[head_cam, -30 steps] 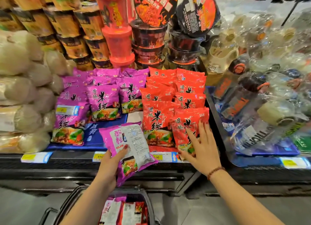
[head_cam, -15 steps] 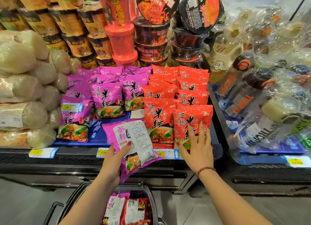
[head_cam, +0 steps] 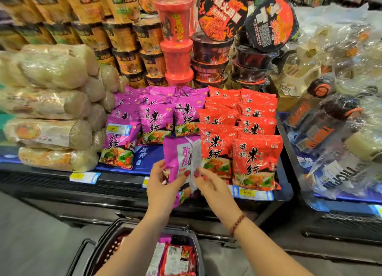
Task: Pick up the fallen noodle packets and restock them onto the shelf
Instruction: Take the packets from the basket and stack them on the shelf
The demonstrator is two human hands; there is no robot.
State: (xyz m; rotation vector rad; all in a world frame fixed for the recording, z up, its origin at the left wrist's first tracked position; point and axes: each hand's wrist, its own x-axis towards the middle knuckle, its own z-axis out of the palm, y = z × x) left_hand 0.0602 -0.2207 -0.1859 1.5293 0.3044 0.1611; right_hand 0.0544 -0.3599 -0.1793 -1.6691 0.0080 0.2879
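Shelf (head_cam: 51, 179) front lip dark; bare blue liner (head_cam: 148, 158) open between purple row (head_cam: 121, 143) and red row (head_cam: 256, 162). Purple packet (head_cam: 178, 156) upright over lip. Left hand (head_cam: 163, 191) fingers curled round its left edge; right hand (head_cam: 215, 189) pinches right edge. Basket (head_cam: 103, 247) below.

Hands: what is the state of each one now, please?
Left hand: holds the purple noodle packet.
Right hand: pinches the right edge of the same packet.
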